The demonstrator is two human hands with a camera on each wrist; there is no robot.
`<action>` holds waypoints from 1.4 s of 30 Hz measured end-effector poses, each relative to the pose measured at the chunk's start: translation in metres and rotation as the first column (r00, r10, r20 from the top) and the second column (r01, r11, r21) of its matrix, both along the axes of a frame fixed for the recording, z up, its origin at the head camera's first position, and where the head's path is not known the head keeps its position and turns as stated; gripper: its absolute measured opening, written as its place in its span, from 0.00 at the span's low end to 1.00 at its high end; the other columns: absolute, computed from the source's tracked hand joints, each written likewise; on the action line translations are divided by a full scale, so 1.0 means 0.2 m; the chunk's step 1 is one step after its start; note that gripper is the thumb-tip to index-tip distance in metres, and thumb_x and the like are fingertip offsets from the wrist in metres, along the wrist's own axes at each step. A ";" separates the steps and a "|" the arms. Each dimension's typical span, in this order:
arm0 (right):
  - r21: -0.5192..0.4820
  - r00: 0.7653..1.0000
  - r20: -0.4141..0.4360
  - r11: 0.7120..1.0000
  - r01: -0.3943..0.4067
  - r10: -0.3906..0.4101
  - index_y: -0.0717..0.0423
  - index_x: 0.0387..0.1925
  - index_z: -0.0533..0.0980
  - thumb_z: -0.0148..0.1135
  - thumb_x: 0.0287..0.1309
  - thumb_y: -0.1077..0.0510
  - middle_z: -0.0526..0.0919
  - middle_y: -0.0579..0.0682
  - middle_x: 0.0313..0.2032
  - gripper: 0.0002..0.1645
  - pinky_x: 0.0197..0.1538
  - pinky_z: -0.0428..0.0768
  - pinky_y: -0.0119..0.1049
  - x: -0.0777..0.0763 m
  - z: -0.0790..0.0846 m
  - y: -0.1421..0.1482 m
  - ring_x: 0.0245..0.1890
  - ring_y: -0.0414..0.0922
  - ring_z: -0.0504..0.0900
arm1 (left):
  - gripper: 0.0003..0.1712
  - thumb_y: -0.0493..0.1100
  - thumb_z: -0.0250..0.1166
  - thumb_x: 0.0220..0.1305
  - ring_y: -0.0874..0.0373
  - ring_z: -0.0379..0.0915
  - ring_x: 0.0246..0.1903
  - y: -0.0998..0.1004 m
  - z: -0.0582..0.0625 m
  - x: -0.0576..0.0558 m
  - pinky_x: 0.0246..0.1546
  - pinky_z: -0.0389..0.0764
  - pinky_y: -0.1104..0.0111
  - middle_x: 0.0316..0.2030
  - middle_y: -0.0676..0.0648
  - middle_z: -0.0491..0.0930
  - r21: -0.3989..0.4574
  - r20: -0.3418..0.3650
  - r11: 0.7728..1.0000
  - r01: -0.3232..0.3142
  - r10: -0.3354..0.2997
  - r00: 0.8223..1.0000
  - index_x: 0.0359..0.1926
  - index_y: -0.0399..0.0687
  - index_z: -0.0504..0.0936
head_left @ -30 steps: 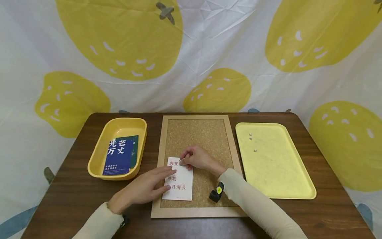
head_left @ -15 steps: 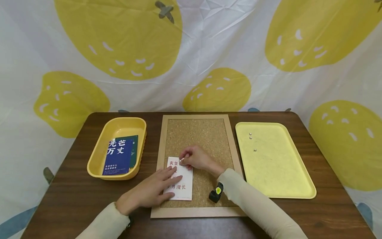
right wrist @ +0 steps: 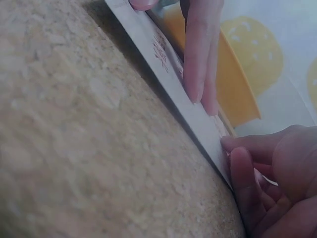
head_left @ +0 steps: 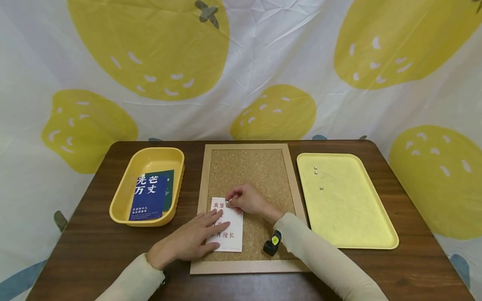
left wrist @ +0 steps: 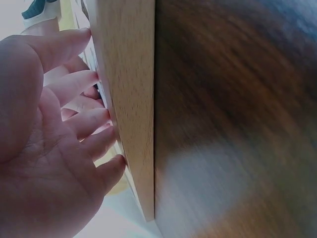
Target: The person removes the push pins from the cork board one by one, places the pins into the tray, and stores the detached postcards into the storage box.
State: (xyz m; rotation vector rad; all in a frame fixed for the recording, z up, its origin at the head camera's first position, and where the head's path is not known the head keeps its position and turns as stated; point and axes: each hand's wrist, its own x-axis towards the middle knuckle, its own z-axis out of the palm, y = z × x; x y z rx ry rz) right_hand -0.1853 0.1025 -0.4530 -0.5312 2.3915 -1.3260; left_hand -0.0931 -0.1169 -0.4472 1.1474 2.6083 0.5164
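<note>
A white card (head_left: 230, 240) with red Chinese characters lies on the lower left of a wood-framed corkboard (head_left: 248, 167). My left hand (head_left: 192, 237) rests on the card's left side, its fingers spread and nearly straight. At the card's top edge, my right hand (head_left: 246, 200) pinches a small pale pushpin (head_left: 227, 202) between thumb and forefinger. Whether its point has entered the card is hidden. The right wrist view shows the card (right wrist: 168, 69) lifted slightly off the cork along one edge, with fingertips of both hands on it.
Left of the board stands a yellow basket (head_left: 117, 205) holding a blue card (head_left: 148, 200) and a green card (head_left: 169, 190). To the right, a pale yellow tray (head_left: 354, 217) bears a few small silvery pins (head_left: 321, 189). A printed cloth hangs behind the table.
My left hand has slid to the right and now covers more of the card's left part. The right hand stays at the card's top with the pushpin.
</note>
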 end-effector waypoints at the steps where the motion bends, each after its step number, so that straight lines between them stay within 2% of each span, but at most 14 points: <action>1: 0.005 1.000 -0.005 1.000 -0.005 0.005 0.63 0.34 0.83 0.66 0.57 0.69 0.77 0.46 0.17 0.03 0.19 0.72 0.25 0.00 0.00 0.00 0.15 0.36 0.74 | 0.32 0.49 0.60 0.71 0.42 0.51 0.74 0.00 0.00 0.00 0.73 0.54 0.46 0.75 0.37 0.56 0.000 -0.004 1.000 0.001 -0.001 1.000 0.73 0.50 0.66; 8: 0.069 0.988 -0.129 0.995 -0.074 0.082 0.60 0.33 0.82 0.64 0.60 0.67 0.76 0.43 0.18 0.03 0.18 0.69 0.25 0.00 -0.01 0.00 0.14 0.34 0.71 | 0.32 0.49 0.60 0.71 0.41 0.51 0.74 0.00 0.00 0.00 0.73 0.53 0.46 0.74 0.37 0.56 0.007 -0.009 1.000 0.005 -0.005 1.000 0.73 0.49 0.67; 12: 0.110 0.966 -0.226 0.989 -0.103 0.125 0.58 0.31 0.82 0.63 0.60 0.66 0.75 0.41 0.19 0.04 0.19 0.66 0.24 0.00 -0.03 0.00 0.17 0.33 0.70 | 0.32 0.48 0.61 0.70 0.42 0.51 0.74 0.00 0.00 0.00 0.73 0.52 0.46 0.74 0.37 0.56 0.006 -0.004 1.000 0.001 -0.001 1.000 0.73 0.49 0.67; 16: 0.132 0.944 -0.289 0.983 -0.126 0.160 0.58 0.31 0.81 0.64 0.61 0.66 0.74 0.42 0.21 0.03 0.23 0.66 0.24 0.00 -0.04 0.00 0.21 0.33 0.69 | 0.32 0.48 0.60 0.70 0.42 0.51 0.74 0.00 0.00 0.00 0.73 0.52 0.46 0.74 0.37 0.56 0.001 -0.002 1.000 -0.003 0.003 1.000 0.73 0.49 0.67; 27: 0.246 0.923 -0.331 0.962 -0.118 0.198 0.58 0.34 0.80 0.62 0.64 0.63 0.80 0.44 0.26 0.03 0.30 0.73 0.27 0.01 -0.02 -0.01 0.26 0.35 0.73 | 0.32 0.48 0.61 0.70 0.42 0.51 0.74 0.01 0.00 0.00 0.73 0.52 0.46 0.75 0.37 0.56 -0.003 0.002 1.000 -0.005 0.005 1.000 0.73 0.49 0.67; 31: 0.277 0.922 -0.331 0.955 -0.111 0.203 0.57 0.34 0.80 0.62 0.65 0.63 0.81 0.45 0.27 0.03 0.32 0.75 0.28 0.02 -0.02 -0.02 0.27 0.36 0.74 | 0.32 0.48 0.61 0.70 0.41 0.51 0.74 0.01 0.00 0.00 0.73 0.52 0.46 0.74 0.36 0.57 -0.001 -0.006 1.000 0.001 -0.001 1.000 0.72 0.48 0.67; 38: 0.232 0.945 -0.282 0.967 -0.102 0.167 0.57 0.35 0.80 0.60 0.67 0.61 0.83 0.46 0.29 0.05 0.34 0.78 0.29 0.01 -0.01 -0.02 0.29 0.37 0.77 | 0.32 0.48 0.61 0.70 0.42 0.51 0.74 0.01 0.01 0.00 0.73 0.52 0.46 0.74 0.37 0.57 0.000 0.003 1.000 -0.004 0.004 1.000 0.72 0.49 0.67; 42: 0.186 0.951 -0.266 0.976 -0.111 0.159 0.58 0.34 0.81 0.61 0.66 0.62 0.83 0.47 0.29 0.05 0.33 0.77 0.29 0.01 -0.01 -0.02 0.28 0.37 0.77 | 0.32 0.48 0.61 0.70 0.42 0.51 0.74 0.01 0.01 0.00 0.73 0.51 0.46 0.74 0.37 0.56 -0.003 0.008 1.000 -0.004 0.004 1.000 0.73 0.49 0.67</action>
